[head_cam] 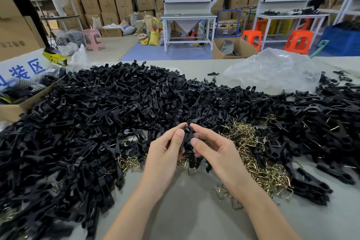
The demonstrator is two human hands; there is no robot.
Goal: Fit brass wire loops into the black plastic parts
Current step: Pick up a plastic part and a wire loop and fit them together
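The left hand [165, 150] and right hand [213, 151] both pinch one black part [187, 138]; any wire loop in it is hidden, so the thumbs should press evenly and squarely.

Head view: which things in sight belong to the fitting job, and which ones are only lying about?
Belong to the job: black plastic part held by left hand and right hand; pile of black parts; brass wire loops.
Lying about: clear plastic bag; cardboard box at the left edge; pink stool.
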